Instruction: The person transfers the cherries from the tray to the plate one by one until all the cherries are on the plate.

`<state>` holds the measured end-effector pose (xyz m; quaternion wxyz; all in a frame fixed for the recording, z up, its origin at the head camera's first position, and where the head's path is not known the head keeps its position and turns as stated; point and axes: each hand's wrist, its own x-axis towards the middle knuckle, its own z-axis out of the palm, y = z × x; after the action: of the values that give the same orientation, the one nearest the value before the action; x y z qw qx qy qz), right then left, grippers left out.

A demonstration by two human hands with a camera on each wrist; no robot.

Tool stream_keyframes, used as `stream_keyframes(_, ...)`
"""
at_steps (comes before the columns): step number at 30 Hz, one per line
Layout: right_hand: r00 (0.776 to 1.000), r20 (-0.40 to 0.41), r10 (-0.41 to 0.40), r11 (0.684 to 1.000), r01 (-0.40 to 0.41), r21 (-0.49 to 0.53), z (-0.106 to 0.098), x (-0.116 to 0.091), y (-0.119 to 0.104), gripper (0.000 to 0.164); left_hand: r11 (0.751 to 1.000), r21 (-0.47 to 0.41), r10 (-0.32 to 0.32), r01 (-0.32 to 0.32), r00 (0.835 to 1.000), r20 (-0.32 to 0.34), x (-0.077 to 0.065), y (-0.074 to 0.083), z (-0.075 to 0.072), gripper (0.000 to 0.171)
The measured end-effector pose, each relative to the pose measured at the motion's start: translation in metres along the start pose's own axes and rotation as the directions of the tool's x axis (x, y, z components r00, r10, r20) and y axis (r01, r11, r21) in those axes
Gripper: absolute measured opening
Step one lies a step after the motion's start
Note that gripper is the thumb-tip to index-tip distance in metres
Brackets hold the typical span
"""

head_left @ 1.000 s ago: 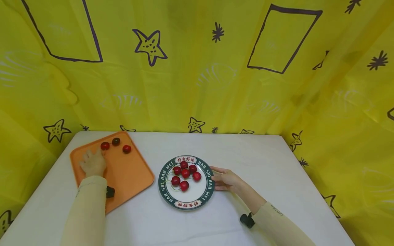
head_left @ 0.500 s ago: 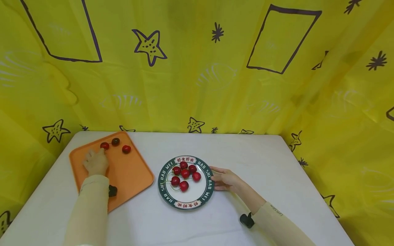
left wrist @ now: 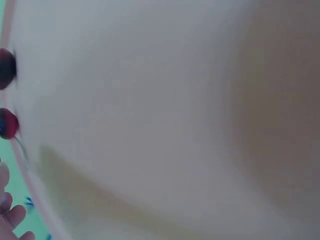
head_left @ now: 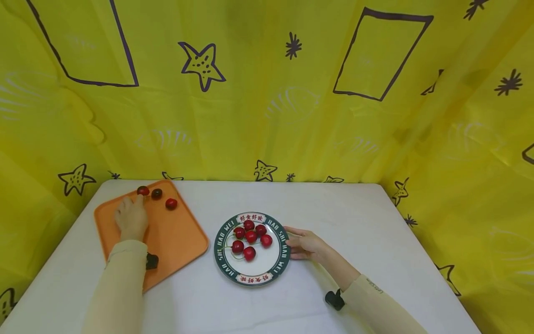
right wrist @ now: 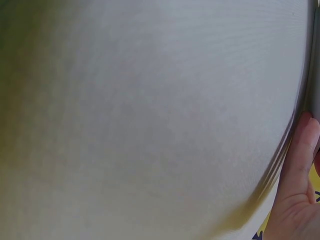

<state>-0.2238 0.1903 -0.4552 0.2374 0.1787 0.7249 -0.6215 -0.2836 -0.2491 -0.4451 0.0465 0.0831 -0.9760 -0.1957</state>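
My left hand [head_left: 131,218] is over the orange tray [head_left: 177,241] with its fingers loosely bent. Its fingertips reach close to a red cherry [head_left: 143,190] near the tray's far edge; contact is hard to judge. In the left wrist view that cherry [left wrist: 8,123] has a thin stem, and the fingers [left wrist: 15,216] show below it. A dark cherry [head_left: 156,194] and another red cherry [head_left: 171,204] lie to its right. My right hand [head_left: 308,243] grips the right rim of a green-edged plate [head_left: 254,278], which bears several red cherries [head_left: 251,236] with stems.
A white table [head_left: 333,204] carries the tray at left and the plate near the middle. Yellow patterned curtains [head_left: 250,116] stand behind and at both sides. Each wrist wears a small black camera [head_left: 334,300].
My left hand has moved slightly right and away from me. The nearest red cherry has shifted a little toward the tray's far edge. The right hand and plate stay put.
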Motion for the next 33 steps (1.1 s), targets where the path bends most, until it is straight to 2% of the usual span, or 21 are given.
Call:
stream_keyframes(7, 1.000, 0.000, 0.000, 1.000, 0.000, 0.004, 0.001, 0.001, 0.001, 0.051, 0.990, 0.064, 0.129, -0.123, 0.987, -0.091, 0.011, 0.017, -0.006, 0.035)
stream_keyframes(14, 1.000, -0.011, -0.007, 1.000, 0.007, 0.001, 0.001, 0.001, 0.001, 0.050, 0.959, 0.134, 0.272, -0.252, 0.948, -0.163, 0.003, 0.051, -0.016, 0.031)
stream_keyframes(18, 1.000, -0.015, -0.004, 1.000, 0.004, 0.003, 0.001, 0.002, 0.001, 0.050, 0.928, 0.149, 0.366, -0.341, 0.910, -0.194, -0.006, 0.072, -0.019, 0.030)
stream_keyframes(21, 1.000, -0.006, -0.005, 1.000, 0.005, 0.007, 0.000, 0.002, 0.001, 0.050, 0.898, 0.159, 0.439, -0.411, 0.869, -0.229, -0.017, 0.088, -0.020, 0.026)
stream_keyframes(24, 1.000, 0.002, -0.008, 1.000, 0.008, 0.007, 0.000, 0.002, 0.002, 0.050, 0.866, 0.210, 0.497, -0.454, 0.828, -0.258, -0.027, 0.104, -0.017, 0.024)
stream_keyframes(29, 1.000, 0.004, -0.010, 1.000, 0.010, 0.004, 0.000, 0.001, 0.002, 0.050, 0.813, 0.277, 0.572, -0.511, 0.790, -0.222, -0.045, 0.125, -0.008, 0.029)
stream_keyframes(33, 1.000, 0.001, -0.003, 1.000, 0.003, 0.003, 0.000, 0.002, 0.002, 0.050, 0.771, 0.289, 0.626, -0.568, 0.759, -0.178, -0.060, 0.138, 0.004, 0.032)
